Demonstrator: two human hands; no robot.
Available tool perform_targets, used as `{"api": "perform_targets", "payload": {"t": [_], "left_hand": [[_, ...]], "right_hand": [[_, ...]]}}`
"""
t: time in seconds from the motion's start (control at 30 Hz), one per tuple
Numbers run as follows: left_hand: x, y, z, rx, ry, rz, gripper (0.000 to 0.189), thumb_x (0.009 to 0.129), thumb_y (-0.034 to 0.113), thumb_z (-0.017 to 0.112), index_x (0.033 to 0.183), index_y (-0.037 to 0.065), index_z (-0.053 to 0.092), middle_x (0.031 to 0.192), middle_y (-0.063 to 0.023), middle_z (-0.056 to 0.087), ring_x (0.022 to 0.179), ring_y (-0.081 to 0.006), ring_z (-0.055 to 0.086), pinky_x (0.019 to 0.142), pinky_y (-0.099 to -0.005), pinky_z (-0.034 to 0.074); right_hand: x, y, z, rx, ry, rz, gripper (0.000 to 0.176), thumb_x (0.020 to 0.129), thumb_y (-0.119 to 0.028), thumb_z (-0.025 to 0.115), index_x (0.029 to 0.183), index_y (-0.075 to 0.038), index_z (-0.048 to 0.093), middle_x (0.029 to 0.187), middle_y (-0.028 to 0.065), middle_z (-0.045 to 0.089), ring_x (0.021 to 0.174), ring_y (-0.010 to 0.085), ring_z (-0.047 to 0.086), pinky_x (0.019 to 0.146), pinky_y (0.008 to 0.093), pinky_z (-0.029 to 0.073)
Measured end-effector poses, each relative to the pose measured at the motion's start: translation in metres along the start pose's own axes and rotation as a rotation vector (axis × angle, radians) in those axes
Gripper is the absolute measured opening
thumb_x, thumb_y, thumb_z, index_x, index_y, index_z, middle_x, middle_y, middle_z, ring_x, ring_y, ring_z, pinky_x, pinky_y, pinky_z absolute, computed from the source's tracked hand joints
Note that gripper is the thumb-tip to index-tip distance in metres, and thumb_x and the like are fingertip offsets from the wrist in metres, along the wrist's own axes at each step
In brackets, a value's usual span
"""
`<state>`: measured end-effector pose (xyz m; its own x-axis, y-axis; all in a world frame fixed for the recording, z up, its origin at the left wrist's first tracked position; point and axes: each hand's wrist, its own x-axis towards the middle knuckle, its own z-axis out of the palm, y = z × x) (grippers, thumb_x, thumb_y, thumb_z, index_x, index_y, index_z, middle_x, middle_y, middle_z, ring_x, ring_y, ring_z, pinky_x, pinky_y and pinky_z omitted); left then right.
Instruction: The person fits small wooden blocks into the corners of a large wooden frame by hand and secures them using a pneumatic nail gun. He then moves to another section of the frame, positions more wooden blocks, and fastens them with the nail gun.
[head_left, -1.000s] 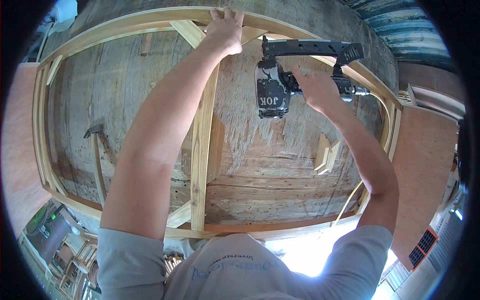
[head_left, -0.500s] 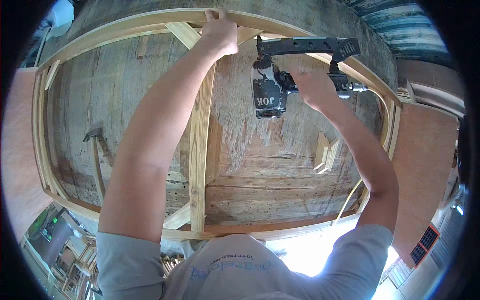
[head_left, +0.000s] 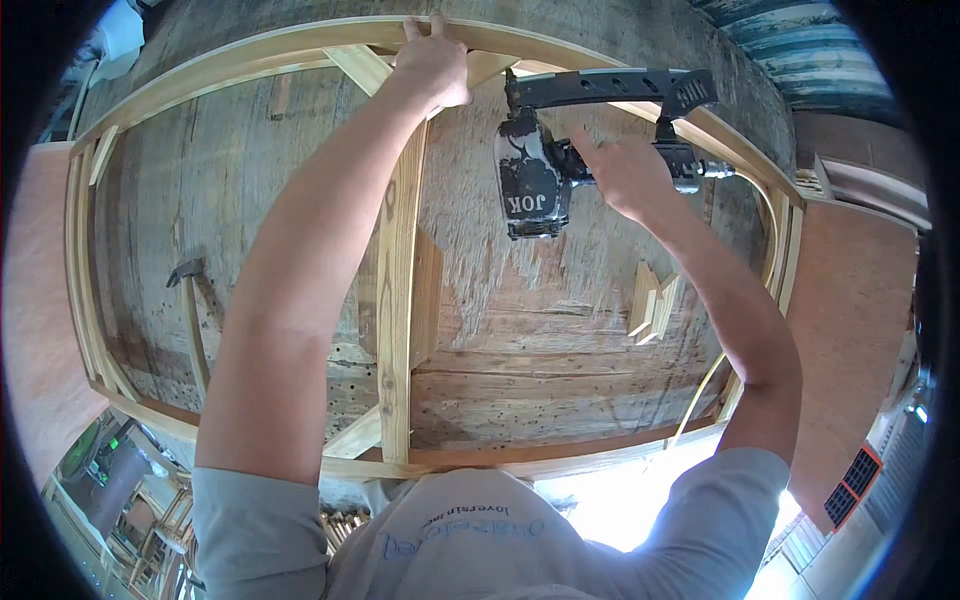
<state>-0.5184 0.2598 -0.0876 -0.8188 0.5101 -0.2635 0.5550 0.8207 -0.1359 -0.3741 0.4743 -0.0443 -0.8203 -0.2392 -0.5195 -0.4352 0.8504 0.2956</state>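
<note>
My left hand (head_left: pixel 435 70) rests on the far rail of a wooden frame (head_left: pixel 300 42), its fingers spread over the edge where the middle bar (head_left: pixel 397 300) and two angled braces (head_left: pixel 357 66) meet. My right hand (head_left: pixel 628 175) is wrapped round the grip of a black nail gun (head_left: pixel 533 180), partly hiding the handle. The gun's long magazine (head_left: pixel 590 88) points left, its tip close to the far rail, just right of my left hand. Whether the tip touches the wood cannot be made out.
A hammer (head_left: pixel 190 300) lies on the worn board inside the frame's left half. Small wood pieces (head_left: pixel 650 305) stand in the right half. A yellow hose (head_left: pixel 697 400) runs by the right side. Reddish panels (head_left: pixel 845 330) flank the frame.
The nail gun has shifted slightly left and up, towards my left hand. My left hand has moved very slightly left on the rail.
</note>
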Motion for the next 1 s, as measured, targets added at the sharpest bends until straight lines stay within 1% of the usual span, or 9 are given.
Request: {"api": "perform_targets", "payload": {"t": [0.13,0.23,0.4,0.47,0.67,0.7,0.77,0.87,1.0], "left_hand": [[-0.003,0.0,0.0,-0.034,0.052,-0.008,0.059,0.069,0.026,0.063,0.122,0.0,0.06,0.135,-0.0302,0.046,0.138,-0.0374,0.03,0.111,-0.0631,0.019],[0.002,-0.003,0.0,-0.013,0.001,-0.003,0.061,0.072,0.034,0.066,0.125,0.003,0.06,0.137,-0.0305,0.045,0.14,-0.038,0.028,0.112,-0.0593,0.019],[0.007,-0.024,0.015,-0.148,0.04,0.001,0.074,0.078,0.067,0.058,0.125,0.01,0.062,0.15,-0.0239,0.029,0.142,-0.0386,0.022,0.115,-0.046,0.023],[0.007,-0.035,0.015,-0.261,0.056,0.069,0.073,0.08,0.068,0.053,0.121,0.009,0.064,0.154,-0.0192,0.022,0.142,-0.038,0.021,0.114,-0.0462,0.026],[0.005,-0.031,0.008,-0.201,-0.095,0.006,0.064,0.082,0.062,0.054,0.123,0.014,0.064,0.155,-0.0166,0.02,0.144,-0.0372,0.016,0.113,-0.0499,0.026],[0.009,-0.03,0.005,-0.194,-0.093,0.008,0.064,0.082,0.062,0.054,0.123,0.014,0.064,0.155,-0.0166,0.02,0.144,-0.0372,0.016,0.113,-0.0499,0.026],[0.017,-0.027,0.004,-0.07,-0.177,0.122,0.066,0.082,0.061,0.054,0.126,0.013,0.062,0.154,-0.0178,0.024,0.144,-0.0343,0.017,0.113,-0.0498,0.026],[0.019,-0.029,-0.014,-0.149,-0.193,0.075,0.071,0.087,0.066,0.046,0.117,0.004,0.066,0.132,-0.0194,0.055,0.135,-0.029,0.039,0.109,-0.0418,0.034],[0.036,-0.052,-0.018,-0.394,-0.25,0.121,0.076,0.087,0.065,0.047,0.132,0.004,0.054,0.137,-0.0159,0.051,0.128,-0.03,0.046,0.106,-0.0408,0.035]], "right_hand": [[0.005,0.005,0.012,0.019,0.098,-0.018,0.045,0.086,-0.009,0.055,0.128,-0.007,0.038,0.073,0.0108,0.068,0.068,0.0318,0.068,0.056,0.0411,0.053],[-0.005,0.002,0.005,0.031,0.013,0.008,0.062,0.082,-0.007,0.059,0.138,-0.009,0.032,0.079,0.0155,0.067,0.075,0.0336,0.067,0.063,0.0422,0.053],[-0.074,-0.009,-0.025,0.418,-0.069,-0.008,0.075,0.073,-0.007,0.069,0.139,-0.01,0.033,0.089,0.0205,0.065,0.083,0.0346,0.066,0.07,0.0418,0.053],[-0.101,-0.015,-0.047,0.816,-0.223,0.1,0.07,0.071,-0.009,0.073,0.133,-0.009,0.042,0.09,0.0194,0.066,0.078,0.0298,0.066,0.071,0.0389,0.052],[-0.14,-0.034,-0.022,1.952,-0.082,0.12,0.022,0.082,-0.015,0.065,0.092,0.002,0.056,0.068,0.008,0.061,0.059,0.019,0.061,0.059,0.0311,0.05],[-0.138,-0.044,-0.011,2.151,-0.103,0.212,0.041,0.087,-0.018,0.059,0.123,0.0,0.05,0.069,0.0046,0.054,0.06,0.0159,0.057,0.06,0.0354,0.051],[-0.121,-0.069,0.016,2.552,-0.077,0.391,0.042,0.093,-0.023,0.051,0.129,-0.001,0.045,0.064,0.0014,0.047,0.055,0.0148,0.052,0.06,0.0354,0.052],[-0.084,-0.098,0.05,2.829,0.015,0.303,0.038,0.098,-0.03,0.046,0.127,-0.005,0.047,0.063,0.0004,0.045,0.053,0.0145,0.05,0.061,0.037,0.051],[-0.031,-0.113,0.055,2.939,0.024,0.479,0.019,0.094,-0.025,0.056,0.104,-0.009,0.052,0.065,0.0012,0.049,0.054,0.0157,0.051,0.06,0.0388,0.051]]}}
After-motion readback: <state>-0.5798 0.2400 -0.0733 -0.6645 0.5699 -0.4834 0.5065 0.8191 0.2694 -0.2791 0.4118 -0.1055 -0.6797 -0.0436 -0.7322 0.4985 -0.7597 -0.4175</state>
